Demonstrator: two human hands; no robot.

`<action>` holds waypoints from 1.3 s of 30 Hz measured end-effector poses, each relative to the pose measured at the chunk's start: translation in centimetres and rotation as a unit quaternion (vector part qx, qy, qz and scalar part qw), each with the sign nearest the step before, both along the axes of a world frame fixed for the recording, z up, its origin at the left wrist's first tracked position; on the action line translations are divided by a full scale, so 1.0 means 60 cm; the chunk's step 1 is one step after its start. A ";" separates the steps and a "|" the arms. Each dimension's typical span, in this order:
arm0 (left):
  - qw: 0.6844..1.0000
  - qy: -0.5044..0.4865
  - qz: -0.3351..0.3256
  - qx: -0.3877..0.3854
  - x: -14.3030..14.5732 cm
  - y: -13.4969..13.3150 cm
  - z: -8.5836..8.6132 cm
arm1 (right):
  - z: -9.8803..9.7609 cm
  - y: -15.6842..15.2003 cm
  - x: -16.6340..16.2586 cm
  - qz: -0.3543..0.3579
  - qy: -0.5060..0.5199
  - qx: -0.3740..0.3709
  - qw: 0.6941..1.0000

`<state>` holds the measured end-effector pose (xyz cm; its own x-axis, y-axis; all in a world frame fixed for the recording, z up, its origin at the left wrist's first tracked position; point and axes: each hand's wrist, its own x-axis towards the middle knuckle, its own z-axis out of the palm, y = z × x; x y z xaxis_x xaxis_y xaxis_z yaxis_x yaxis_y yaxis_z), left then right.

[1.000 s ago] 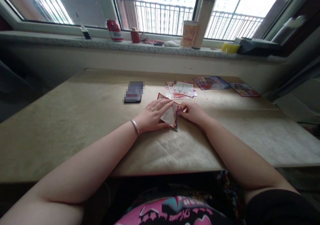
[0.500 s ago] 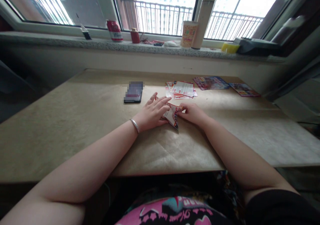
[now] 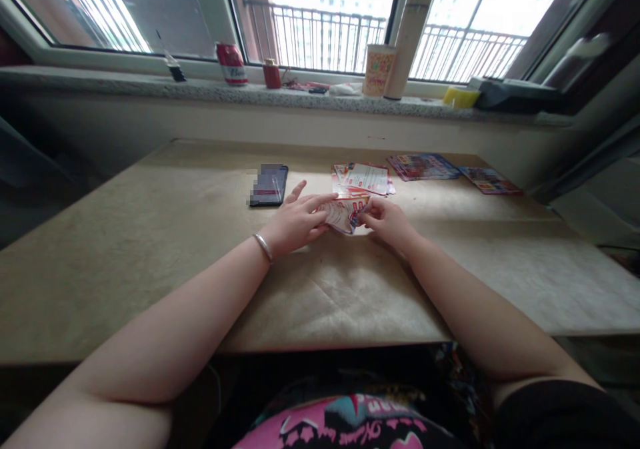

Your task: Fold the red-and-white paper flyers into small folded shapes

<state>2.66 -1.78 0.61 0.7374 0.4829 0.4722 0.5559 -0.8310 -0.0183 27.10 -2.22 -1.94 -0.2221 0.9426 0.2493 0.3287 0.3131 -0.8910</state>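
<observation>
A printed sheet of paper (image 3: 345, 214), white with red and dark print, lies on the table between my hands, its near edge folded and crumpled. My left hand (image 3: 295, 222) rests on the sheet's left side, fingers stretched out and the index finger lifted away from the others. A silver bangle circles that wrist. The sheet's right edge is pinched between the thumb and fingers of my right hand (image 3: 384, 221). Just beyond the sheet is a loose pile of printed papers (image 3: 367, 177) in white and red.
A phone (image 3: 270, 186) lies left of the papers. Colourful printed booklets (image 3: 423, 166) and a smaller stack (image 3: 490, 180) are at the table's back right. The windowsill holds a red can (image 3: 231, 64), a red bottle (image 3: 272, 74), a paper cup (image 3: 379, 70) and a tall cylinder (image 3: 407, 46).
The sheet's near corner, which pointed toward me, is now folded up and away. My left hand has slid slightly left. My right hand keeps its pinch on the edge.
</observation>
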 end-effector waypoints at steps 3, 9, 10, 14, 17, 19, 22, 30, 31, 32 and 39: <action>1.000 -0.015 0.012 0.015 0.000 0.001 -0.002 | 0.005 -0.006 -0.009 -0.016 0.036 -0.006 0.999; 0.995 -0.079 0.061 -0.003 0.004 -0.002 -0.006 | 0.016 -0.026 -0.024 -0.033 0.006 0.067 0.997; 0.994 -0.091 0.067 -0.011 0.005 -0.001 -0.006 | 0.019 -0.029 -0.026 -0.031 -0.004 0.089 0.996; 0.987 -0.132 0.076 -0.058 0.005 0.002 -0.011 | 0.030 -0.041 -0.031 0.020 -0.041 0.161 0.986; 0.982 -0.146 0.078 -0.089 0.005 0.005 -0.014 | 0.033 -0.043 -0.029 0.045 -0.059 0.205 0.976; 0.978 -0.158 0.085 -0.104 0.007 0.006 -0.015 | 0.033 -0.043 -0.028 0.053 -0.075 0.230 0.969; 0.972 -0.177 0.092 -0.126 0.012 0.006 -0.018 | 0.031 -0.043 -0.028 0.045 -0.099 0.250 0.962; 0.940 -0.288 0.043 -0.177 0.023 0.005 -0.034 | 0.024 -0.040 -0.032 -0.034 -0.115 0.270 0.955; 0.939 -0.290 0.026 -0.184 0.024 0.003 -0.035 | 0.024 -0.040 -0.032 -0.039 -0.118 0.267 0.956; 0.940 -0.285 0.010 -0.188 0.024 0.001 -0.036 | 0.025 -0.040 -0.032 -0.042 -0.120 0.264 0.956; 0.942 -0.284 -0.031 -0.175 0.040 -0.020 -0.032 | 0.026 -0.044 -0.040 -0.029 -0.120 0.260 0.958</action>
<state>5.08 -2.99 -1.28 0.4459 0.6470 0.6185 0.3446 -0.7618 0.5486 24.70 -4.87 -0.41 -0.2827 0.7177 0.6364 0.5346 0.6688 -0.5167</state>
